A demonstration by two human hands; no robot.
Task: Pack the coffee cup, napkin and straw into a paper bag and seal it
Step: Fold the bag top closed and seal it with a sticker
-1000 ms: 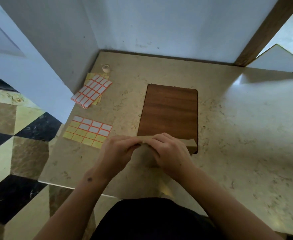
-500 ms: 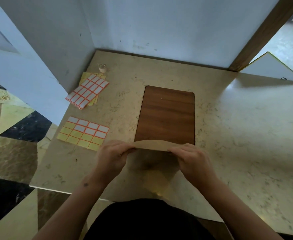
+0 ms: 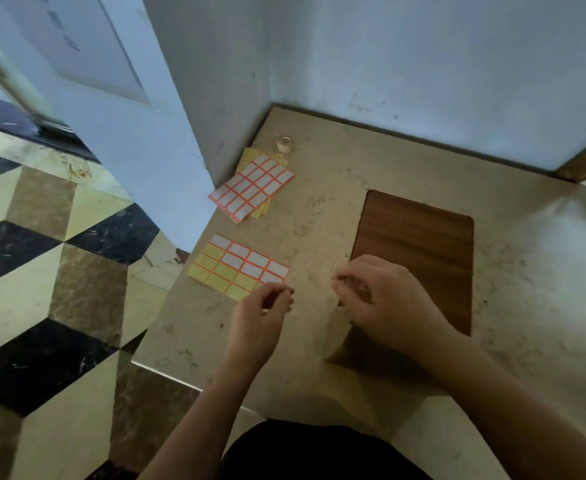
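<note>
The brown paper bag (image 3: 340, 329) stands near the table's front edge, its top folded over. My right hand (image 3: 386, 301) rests on that fold and pinches it at the left end. My left hand (image 3: 262, 315) is off the bag, to its left. Its thumb and forefinger are pinched together over the near right corner of a yellow label sheet (image 3: 236, 266). Whether a label sits between those fingers is too small to tell. The coffee cup, napkin and straw are not in sight.
A dark wooden board (image 3: 419, 247) lies behind the bag. A stack of white label sheets (image 3: 251, 187) and a small tape roll (image 3: 284, 144) sit near the left wall corner. The marble table (image 3: 319, 209) ends at the left, with tiled floor below.
My left hand has let go of the bag's folded top and moved left to the yellow label sheet. The right hand stays on the fold. The view has swung to the left.
</note>
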